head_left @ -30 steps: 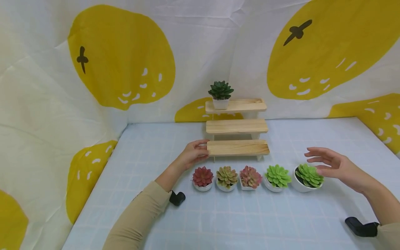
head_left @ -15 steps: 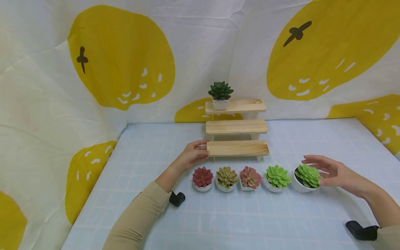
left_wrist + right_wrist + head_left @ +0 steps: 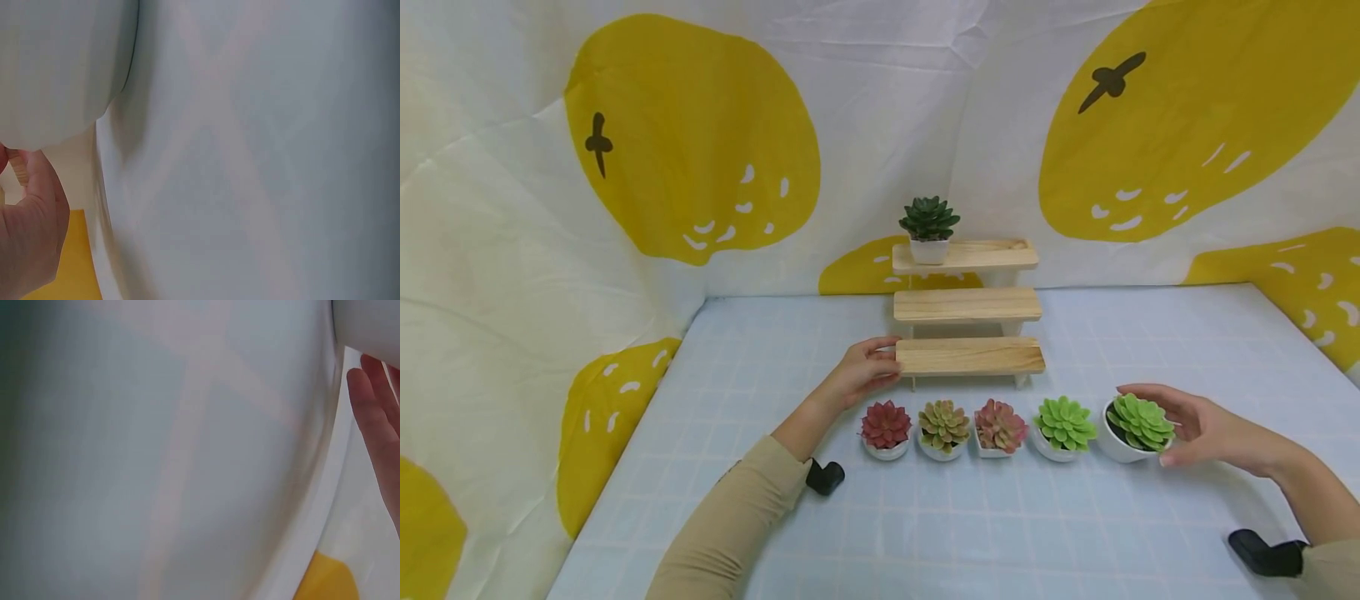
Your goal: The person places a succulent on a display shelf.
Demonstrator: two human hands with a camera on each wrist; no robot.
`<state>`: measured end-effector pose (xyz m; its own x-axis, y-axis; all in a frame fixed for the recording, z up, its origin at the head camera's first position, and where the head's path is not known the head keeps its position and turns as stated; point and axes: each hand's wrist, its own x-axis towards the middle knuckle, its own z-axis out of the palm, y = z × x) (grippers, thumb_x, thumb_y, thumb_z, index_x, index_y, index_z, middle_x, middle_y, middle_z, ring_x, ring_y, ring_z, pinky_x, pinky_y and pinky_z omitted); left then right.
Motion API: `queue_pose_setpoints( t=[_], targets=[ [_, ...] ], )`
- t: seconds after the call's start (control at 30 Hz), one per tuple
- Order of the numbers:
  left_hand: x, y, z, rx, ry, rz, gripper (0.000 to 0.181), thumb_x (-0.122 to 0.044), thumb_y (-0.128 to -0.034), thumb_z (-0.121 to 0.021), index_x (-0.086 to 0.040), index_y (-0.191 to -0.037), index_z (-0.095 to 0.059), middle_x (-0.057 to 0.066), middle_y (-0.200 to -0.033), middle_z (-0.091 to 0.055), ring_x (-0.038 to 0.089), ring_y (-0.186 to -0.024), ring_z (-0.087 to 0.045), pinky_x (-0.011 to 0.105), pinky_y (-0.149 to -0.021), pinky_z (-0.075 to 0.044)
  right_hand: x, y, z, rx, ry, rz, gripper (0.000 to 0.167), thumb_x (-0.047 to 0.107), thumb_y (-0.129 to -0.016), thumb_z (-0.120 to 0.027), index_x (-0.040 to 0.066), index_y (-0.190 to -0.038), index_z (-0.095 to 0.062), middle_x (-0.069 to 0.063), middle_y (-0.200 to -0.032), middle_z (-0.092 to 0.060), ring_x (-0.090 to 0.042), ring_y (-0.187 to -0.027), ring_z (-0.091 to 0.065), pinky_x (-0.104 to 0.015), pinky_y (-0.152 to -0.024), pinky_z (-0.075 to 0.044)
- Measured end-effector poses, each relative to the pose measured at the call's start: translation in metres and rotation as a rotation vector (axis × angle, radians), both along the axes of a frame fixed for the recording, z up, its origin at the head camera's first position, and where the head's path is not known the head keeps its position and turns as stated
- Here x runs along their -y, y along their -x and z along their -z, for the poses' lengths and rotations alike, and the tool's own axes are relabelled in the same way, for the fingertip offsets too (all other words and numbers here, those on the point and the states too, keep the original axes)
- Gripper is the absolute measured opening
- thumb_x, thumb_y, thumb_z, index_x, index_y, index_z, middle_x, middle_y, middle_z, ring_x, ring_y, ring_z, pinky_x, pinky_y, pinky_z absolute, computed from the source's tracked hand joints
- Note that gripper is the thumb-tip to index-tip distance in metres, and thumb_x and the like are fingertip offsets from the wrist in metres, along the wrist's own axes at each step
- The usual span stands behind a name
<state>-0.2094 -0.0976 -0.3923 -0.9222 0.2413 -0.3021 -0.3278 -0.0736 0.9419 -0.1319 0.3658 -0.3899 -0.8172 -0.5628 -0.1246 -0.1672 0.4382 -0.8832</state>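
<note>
The right hand, fingers parted, has lowered beside the bright-green rosette succulent in a round white pot, seemingly to grasp; the left hand grips the tiered pale-wood stand.

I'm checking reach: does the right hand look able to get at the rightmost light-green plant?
Likely yes: the right hand is right beside that plant, with nothing standing between them to block it.

A white cloth backdrop hung at twelve o'clock, its large yellow fruit prints at ten and two; similar cloth hung at nine. A pale blue gridded tablecloth reached six o'clock under soft light.
</note>
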Motion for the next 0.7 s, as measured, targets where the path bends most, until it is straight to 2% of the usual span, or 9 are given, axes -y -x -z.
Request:
queue_pose_setpoints(
  t=[0.1,0.2,0.47,0.57,0.7],
  targets=[
    [0.0002,-0.0002,0.0006,0.007,-0.003,-0.001,0.050,0.010,-0.0841,-0.058,-0.002,-0.132,-0.049,0.017,-0.113,-0.058,0.016,-0.085,-0.059,0.025,-0.073,-0.054,0.0002,-0.0013,0.0015,0.029,-0.002,0.012,0.074,0.000,-0.079,-0.067,0.013,-0.143,-0.032,0.026,-0.131,-0.033,-0.008,-0.090,-0.043,-0.032,-0.054,-0.040],
    [0.0004,-0.0006,0.0014,0.006,-0.003,0.002,0.051,0.010,-0.0842,-0.058,-0.002,-0.133,-0.049,0.017,-0.113,-0.058,0.015,-0.085,-0.059,0.025,-0.072,-0.054,0.0006,-0.0016,0.0023,0.047,-0.010,0.012,0.074,0.000,-0.079,-0.067,0.013,-0.142,-0.032,0.022,-0.129,-0.034,-0.015,-0.083,-0.042,-0.032,-0.051,-0.039],
    [0.0002,-0.0001,0.0030,0.002,-0.002,0.002,0.050,0.010,-0.0846,-0.057,-0.001,-0.133,-0.048,0.020,-0.117,-0.057,0.016,-0.086,-0.058,0.026,-0.073,-0.054,0.0028,-0.0008,0.0024,0.057,-0.008,-0.003,0.071,0.002,-0.079,-0.068,0.014,-0.141,-0.034,0.022,-0.126,-0.035,-0.018,-0.078,-0.041,-0.031,-0.049,-0.038],
    [-0.0001,0.0004,0.0025,0.003,0.003,0.000,0.050,0.010,-0.0848,-0.057,-0.001,-0.132,-0.049,0.020,-0.118,-0.056,0.017,-0.087,-0.058,0.026,-0.074,-0.054,0.0035,-0.0001,0.0026,0.068,-0.008,0.013,0.070,0.002,-0.079,-0.068,0.016,-0.139,-0.036,0.022,-0.126,-0.036,-0.015,-0.085,-0.043,-0.031,-0.051,-0.040],
    [-0.0005,0.0005,-0.0004,0.005,0.006,0.001,0.050,0.009,-0.0851,-0.058,-0.002,-0.133,-0.048,0.021,-0.119,-0.056,0.017,-0.088,-0.058,0.026,-0.074,-0.054,0.0038,0.0018,0.0004,0.049,0.029,0.001,0.070,-0.002,-0.080,-0.066,0.015,-0.140,-0.034,0.018,-0.125,-0.041,-0.016,-0.079,-0.047,-0.032,-0.053,-0.045]
  ],
)
